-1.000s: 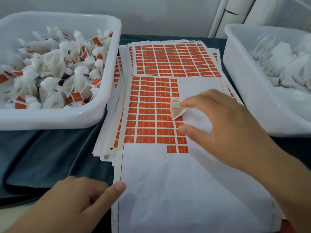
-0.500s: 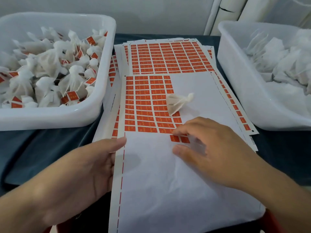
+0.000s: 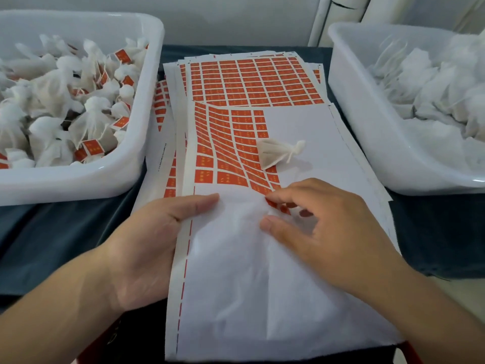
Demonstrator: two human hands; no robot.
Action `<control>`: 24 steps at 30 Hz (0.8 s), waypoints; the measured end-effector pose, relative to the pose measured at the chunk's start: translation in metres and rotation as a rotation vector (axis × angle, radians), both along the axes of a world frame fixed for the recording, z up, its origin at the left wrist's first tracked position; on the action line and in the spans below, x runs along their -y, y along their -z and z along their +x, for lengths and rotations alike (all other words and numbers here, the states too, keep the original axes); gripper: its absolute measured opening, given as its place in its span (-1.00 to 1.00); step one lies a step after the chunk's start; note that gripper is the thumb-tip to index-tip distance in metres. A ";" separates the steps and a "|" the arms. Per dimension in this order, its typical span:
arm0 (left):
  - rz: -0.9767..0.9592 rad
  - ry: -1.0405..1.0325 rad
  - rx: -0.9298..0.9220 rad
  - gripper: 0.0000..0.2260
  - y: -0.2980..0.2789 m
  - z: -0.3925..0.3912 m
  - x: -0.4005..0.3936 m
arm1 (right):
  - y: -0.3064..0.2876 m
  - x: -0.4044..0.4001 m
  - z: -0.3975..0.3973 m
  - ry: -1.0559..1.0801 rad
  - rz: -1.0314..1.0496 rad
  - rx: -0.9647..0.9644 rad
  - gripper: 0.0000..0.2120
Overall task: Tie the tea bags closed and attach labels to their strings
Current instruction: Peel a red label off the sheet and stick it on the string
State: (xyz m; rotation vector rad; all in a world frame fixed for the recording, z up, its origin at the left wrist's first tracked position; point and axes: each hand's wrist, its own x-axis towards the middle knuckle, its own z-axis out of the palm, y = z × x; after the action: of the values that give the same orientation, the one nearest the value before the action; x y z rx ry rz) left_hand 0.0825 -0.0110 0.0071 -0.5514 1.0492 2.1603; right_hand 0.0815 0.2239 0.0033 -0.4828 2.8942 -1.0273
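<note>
A tied tea bag (image 3: 275, 153) without a label lies on the top label sheet (image 3: 262, 285), a white backing with rows of orange labels (image 3: 231, 143) left on its far part. My left hand (image 3: 147, 245) grips the sheet's left edge, thumb on top and fingers hidden beneath, and the sheet buckles upward there. My right hand (image 3: 322, 232) rests on the sheet just below the tea bag. Its curled fingertips touch the last two orange labels (image 3: 274, 204), with the thumb a little apart from the index finger.
A white bin (image 3: 78, 179) on the left holds several tied tea bags with orange labels. Another white bin (image 3: 367, 127) on the right holds plain white bags. More label sheets (image 3: 252, 80) are stacked behind on a dark blue cloth (image 3: 52, 232).
My right hand left the tea bag on the sheet and came down to the lowest labels. My left hand slid up and took hold of the sheet's left edge, which now buckles.
</note>
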 end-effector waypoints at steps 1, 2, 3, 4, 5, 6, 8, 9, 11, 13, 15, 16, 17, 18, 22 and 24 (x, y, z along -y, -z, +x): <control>0.012 0.002 -0.011 -0.58 0.002 0.001 0.001 | 0.000 0.001 0.000 0.004 -0.010 -0.002 -0.38; 0.015 0.000 -0.024 -0.56 0.004 0.001 0.001 | 0.001 0.002 0.000 0.008 -0.016 -0.003 -0.39; 0.015 -0.005 -0.038 -0.55 0.006 0.001 0.001 | 0.001 0.003 0.000 0.013 -0.022 0.000 -0.41; 0.012 -0.009 -0.054 -0.54 0.008 0.001 0.001 | 0.002 0.003 -0.001 0.023 -0.034 0.006 -0.42; 0.006 -0.011 -0.071 -0.54 0.009 0.000 0.001 | 0.003 0.003 -0.002 0.036 -0.053 0.014 -0.45; -0.006 -0.017 -0.085 -0.54 0.010 0.000 0.000 | 0.004 0.003 -0.002 0.048 -0.071 0.021 -0.47; -0.034 -0.041 -0.098 -0.52 0.010 0.001 -0.001 | 0.006 0.003 -0.003 0.066 -0.099 0.028 -0.50; -0.042 -0.054 -0.101 -0.52 0.009 0.001 -0.002 | 0.008 0.004 -0.003 0.073 -0.111 0.025 -0.51; -0.042 -0.068 -0.101 -0.54 0.009 0.002 -0.003 | 0.009 0.006 -0.003 0.090 -0.121 0.022 -0.52; -0.031 -0.063 -0.103 -0.54 0.011 0.002 -0.002 | 0.010 0.007 -0.003 0.107 -0.144 0.030 -0.60; -0.001 -0.038 -0.106 -0.52 0.019 0.001 0.002 | 0.010 0.007 -0.003 0.111 -0.164 0.044 -0.71; 0.026 -0.025 -0.111 -0.53 0.023 0.000 0.006 | 0.009 0.008 -0.003 0.106 -0.169 0.046 -0.75; 0.041 -0.011 -0.113 -0.55 0.026 0.000 0.007 | 0.009 0.009 -0.003 0.099 -0.173 0.045 -0.76; 0.052 0.000 -0.118 -0.60 0.029 -0.001 0.008 | 0.009 0.009 -0.003 0.092 -0.174 0.047 -0.76; -0.044 -0.086 -0.121 -0.72 0.035 -0.004 0.006 | 0.012 0.009 -0.004 0.089 -0.184 0.048 -0.76; -0.095 -0.129 -0.133 -0.73 0.032 -0.003 0.001 | 0.013 0.009 -0.004 0.099 -0.192 0.037 -0.72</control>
State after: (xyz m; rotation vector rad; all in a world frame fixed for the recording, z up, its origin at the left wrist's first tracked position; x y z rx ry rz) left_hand 0.0798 -0.0122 -0.0253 -0.5376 1.2229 2.2947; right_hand 0.0775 0.2148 -0.0099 -0.3253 2.8268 -1.3217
